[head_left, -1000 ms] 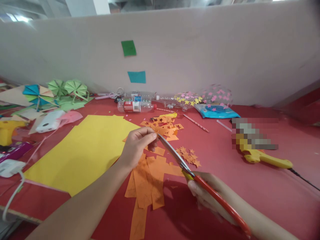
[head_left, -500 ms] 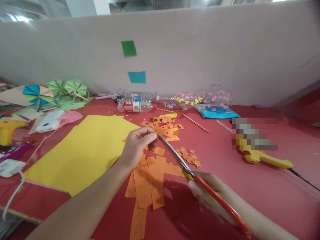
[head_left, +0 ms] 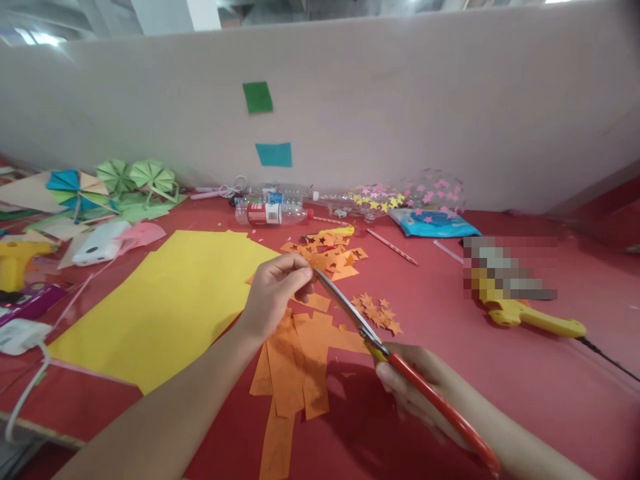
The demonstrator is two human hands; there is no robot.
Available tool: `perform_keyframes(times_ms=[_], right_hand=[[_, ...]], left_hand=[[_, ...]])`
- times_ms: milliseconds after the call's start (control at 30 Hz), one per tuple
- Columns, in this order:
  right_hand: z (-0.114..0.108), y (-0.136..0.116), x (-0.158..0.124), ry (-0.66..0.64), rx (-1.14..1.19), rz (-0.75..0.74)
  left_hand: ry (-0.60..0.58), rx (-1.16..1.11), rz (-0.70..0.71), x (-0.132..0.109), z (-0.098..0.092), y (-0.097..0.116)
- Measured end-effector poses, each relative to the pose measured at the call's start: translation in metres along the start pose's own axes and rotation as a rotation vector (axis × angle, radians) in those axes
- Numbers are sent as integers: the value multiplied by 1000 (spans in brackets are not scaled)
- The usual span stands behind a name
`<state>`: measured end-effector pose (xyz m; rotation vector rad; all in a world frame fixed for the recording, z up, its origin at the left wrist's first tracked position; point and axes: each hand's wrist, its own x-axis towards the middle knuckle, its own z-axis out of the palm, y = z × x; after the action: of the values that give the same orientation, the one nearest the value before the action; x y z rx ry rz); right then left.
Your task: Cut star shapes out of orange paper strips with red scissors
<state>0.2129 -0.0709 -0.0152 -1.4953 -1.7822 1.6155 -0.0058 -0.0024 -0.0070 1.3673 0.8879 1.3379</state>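
My left hand (head_left: 274,291) is closed in a pinch above the red table (head_left: 500,373), its fingertips at the tip of the scissor blades; what it pinches is too small to name. My right hand (head_left: 417,393) grips the red-handled scissors (head_left: 400,363), whose closed blades point up and left toward the left fingers. Below both hands lie orange paper strips (head_left: 295,367). A small heap of cut orange stars (head_left: 376,311) rests just right of the blades. Orange scraps with star-shaped holes (head_left: 333,257) lie beyond the left hand.
A large yellow sheet (head_left: 165,300) lies at left. A plastic bottle (head_left: 270,213), straws, star-covered clear balloons (head_left: 405,193) and a blue packet line the back wall. A yellow glue gun (head_left: 535,320) is at right; folded paper fans (head_left: 135,180) and another glue gun (head_left: 15,257) at far left.
Almost nothing differs; both hands and the scissors hold nearly the same place, with only a slight shift of the blades.
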Motion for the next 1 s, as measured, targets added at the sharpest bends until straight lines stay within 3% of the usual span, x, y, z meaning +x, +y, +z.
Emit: perform_keyframes(times_ms=[233,600,1000], right_hand=[[-4,3,2,-73,-23,-98],[0,6,1,-57,-56,-163],[2,-3,-3,-22,-24,-94]], left_hand=[[-5,-12,3,-3,3,-1],[32,25,43,-12,14,-6],[24,48,42,-12,13,-4]])
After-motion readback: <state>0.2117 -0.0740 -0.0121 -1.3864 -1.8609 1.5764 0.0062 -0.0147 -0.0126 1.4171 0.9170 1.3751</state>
